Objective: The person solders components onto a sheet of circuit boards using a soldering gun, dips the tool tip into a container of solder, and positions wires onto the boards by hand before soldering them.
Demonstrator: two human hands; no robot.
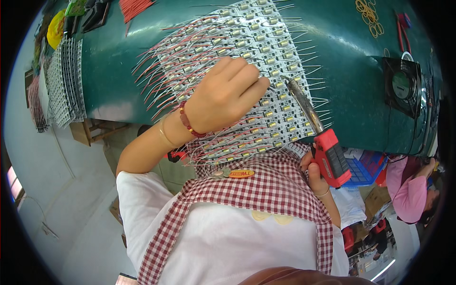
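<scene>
A panel of white circuit boards (pixel 259 38) lies on the green table, with rows of small yellowish parts, red and white wires off its left side and pale wires off its right. Over its middle is my left hand (pixel 227 95), fingers curled together in a pinch; what lies between the fingertips is hidden. My right hand (pixel 314 176) grips a red and black soldering gun (pixel 331 159) at the panel's lower right. The gun's long metal barrel slants up and left, its tip at the boards just right of my left fingers.
Stacked panels (pixel 66 83) stand at the table's left end. Red wires (pixel 135 8) lie at the back. On the right are rubber bands (pixel 369 18), red-handled pliers (pixel 403 33) and a black fan (pixel 403 85). A blue crate (pixel 363 171) and a person in pink (pixel 407 190) are beyond the table's edge.
</scene>
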